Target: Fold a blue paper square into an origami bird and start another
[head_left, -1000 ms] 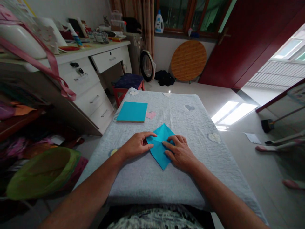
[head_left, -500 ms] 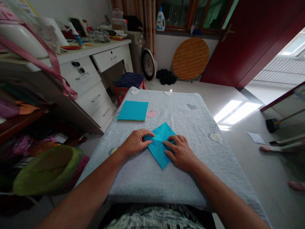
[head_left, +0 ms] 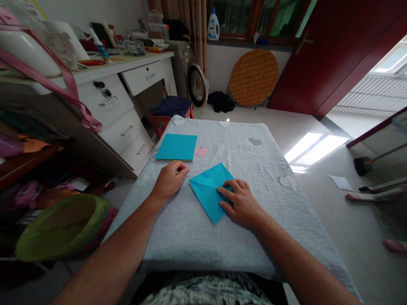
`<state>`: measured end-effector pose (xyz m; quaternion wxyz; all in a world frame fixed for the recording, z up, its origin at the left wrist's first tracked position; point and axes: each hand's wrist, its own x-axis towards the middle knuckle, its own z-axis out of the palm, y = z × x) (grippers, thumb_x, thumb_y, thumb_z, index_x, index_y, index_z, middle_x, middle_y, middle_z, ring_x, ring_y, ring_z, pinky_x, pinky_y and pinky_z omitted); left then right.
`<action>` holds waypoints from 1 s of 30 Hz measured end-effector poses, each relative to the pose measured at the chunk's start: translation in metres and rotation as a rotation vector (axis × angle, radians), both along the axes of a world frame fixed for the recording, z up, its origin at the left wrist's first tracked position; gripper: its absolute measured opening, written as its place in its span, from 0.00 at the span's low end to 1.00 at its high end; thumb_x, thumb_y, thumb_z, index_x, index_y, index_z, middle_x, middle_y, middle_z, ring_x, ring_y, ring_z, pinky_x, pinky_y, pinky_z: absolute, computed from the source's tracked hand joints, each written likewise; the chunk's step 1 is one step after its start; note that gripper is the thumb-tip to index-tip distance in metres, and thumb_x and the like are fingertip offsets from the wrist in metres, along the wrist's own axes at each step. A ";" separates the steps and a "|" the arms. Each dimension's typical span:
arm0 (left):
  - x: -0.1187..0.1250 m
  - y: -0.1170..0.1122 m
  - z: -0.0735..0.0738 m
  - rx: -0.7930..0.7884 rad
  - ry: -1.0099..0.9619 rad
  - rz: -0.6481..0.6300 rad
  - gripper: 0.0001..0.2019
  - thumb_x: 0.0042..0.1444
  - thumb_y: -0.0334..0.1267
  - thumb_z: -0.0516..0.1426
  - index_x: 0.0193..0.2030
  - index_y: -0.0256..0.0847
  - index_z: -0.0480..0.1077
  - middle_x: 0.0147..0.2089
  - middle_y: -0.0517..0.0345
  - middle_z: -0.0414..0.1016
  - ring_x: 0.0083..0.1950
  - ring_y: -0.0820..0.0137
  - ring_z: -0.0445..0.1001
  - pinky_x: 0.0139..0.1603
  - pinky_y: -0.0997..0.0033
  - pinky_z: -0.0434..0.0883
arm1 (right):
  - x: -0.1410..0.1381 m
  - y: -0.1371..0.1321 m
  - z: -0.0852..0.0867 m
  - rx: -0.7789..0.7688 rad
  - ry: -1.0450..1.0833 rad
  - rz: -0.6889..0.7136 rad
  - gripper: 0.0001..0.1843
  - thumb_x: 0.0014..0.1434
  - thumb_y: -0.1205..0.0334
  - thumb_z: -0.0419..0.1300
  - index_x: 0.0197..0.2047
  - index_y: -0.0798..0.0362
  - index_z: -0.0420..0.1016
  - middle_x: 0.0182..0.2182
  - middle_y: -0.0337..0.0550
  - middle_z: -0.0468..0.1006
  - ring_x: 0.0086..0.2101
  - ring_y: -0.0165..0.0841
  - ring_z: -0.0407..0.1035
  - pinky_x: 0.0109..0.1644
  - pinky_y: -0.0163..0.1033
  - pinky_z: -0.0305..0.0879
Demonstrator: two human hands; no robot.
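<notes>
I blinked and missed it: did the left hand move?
Yes: against the pink heart on the tablecloth, the left hand has moved left, off the blue paper.

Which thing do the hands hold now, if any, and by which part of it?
No clear grip shows: the right hand rests on the right side of the folded blue sheet; the left hand holds nothing visible.

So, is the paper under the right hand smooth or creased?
Creased: fold lines show on the blue paper, beside the right hand.
</notes>
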<state>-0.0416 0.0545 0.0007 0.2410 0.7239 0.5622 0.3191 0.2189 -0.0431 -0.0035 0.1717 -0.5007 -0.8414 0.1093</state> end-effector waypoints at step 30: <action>0.021 -0.028 0.013 -0.096 -0.078 -0.386 0.16 0.54 0.37 0.59 0.50 0.39 0.74 0.42 0.56 0.80 0.38 0.68 0.76 0.42 0.70 0.72 | 0.003 0.001 0.002 -0.017 0.047 -0.002 0.18 0.67 0.54 0.55 0.56 0.48 0.76 0.53 0.52 0.71 0.52 0.45 0.63 0.59 0.56 0.57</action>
